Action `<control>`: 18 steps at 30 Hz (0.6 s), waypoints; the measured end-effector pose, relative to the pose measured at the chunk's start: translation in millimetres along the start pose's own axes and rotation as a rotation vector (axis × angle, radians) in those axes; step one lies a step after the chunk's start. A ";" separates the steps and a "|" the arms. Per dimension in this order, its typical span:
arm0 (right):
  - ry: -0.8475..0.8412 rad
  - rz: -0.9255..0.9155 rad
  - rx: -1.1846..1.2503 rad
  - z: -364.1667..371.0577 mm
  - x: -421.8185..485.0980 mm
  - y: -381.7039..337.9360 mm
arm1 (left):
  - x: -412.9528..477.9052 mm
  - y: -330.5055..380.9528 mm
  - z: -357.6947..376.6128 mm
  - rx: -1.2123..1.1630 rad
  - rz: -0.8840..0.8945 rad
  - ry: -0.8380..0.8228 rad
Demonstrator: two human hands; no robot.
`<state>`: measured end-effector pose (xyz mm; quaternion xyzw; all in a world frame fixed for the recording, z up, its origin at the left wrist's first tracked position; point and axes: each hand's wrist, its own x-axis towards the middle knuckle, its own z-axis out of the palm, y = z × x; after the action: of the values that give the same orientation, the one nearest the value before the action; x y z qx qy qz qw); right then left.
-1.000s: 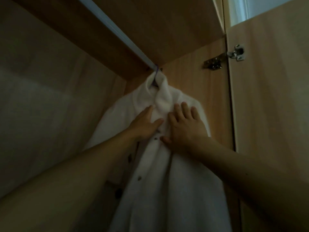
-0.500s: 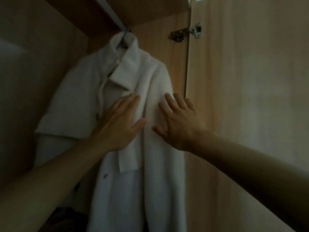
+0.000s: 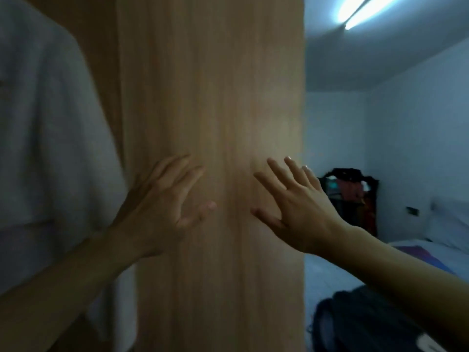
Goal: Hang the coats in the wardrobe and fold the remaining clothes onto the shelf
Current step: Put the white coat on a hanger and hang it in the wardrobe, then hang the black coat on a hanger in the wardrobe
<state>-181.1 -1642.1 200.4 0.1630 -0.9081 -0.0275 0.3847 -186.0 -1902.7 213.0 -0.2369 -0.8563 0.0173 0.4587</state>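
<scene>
Both grips are empty. The left grip (image 3: 162, 207) and the right grip (image 3: 297, 209) have straight, spread fingers, palms turned toward the wardrobe door (image 3: 210, 97) at mid-frame; whether they touch the wood I cannot tell. Just left of the left grip hangs the white coat (image 3: 45, 123), inside the wardrobe and filling the left edge of the frame. It looks thick and soft, probably limp and somewhat weighty, so it is best taken at the shoulders or collar rather than by the loose front. At lower right a dark heap of clothing (image 3: 355, 323) lies on or beside the bed (image 3: 330, 273). It is likely floppy and best lifted along a shoulder line. The coat's collar, hanger and rail are cut off above, no shelf shows, and the dark rack (image 3: 350, 196) by the far wall is too dim to read.
</scene>
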 end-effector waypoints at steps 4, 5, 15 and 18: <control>-0.089 0.101 -0.054 0.1 -63.8 82.4 | 27.8 92.6 39.9 -0.103 0.073 -0.012; -0.104 0.123 -0.050 -0.8 -81.4 104.0 | 34.5 118.6 49.3 -0.130 0.085 -0.015; -0.245 0.400 -0.074 -6.9 -264.7 310.5 | 85.5 380.2 142.3 -0.376 0.232 -0.170; -0.250 0.497 -0.076 -7.3 -311.8 354.2 | 76.4 442.2 172.5 -0.501 0.214 -0.225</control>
<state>-70.3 -1207.7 52.6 -0.0841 -0.9590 0.0136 0.2703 -186.2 -1445.8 63.4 -0.4285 -0.8494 -0.1203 0.2836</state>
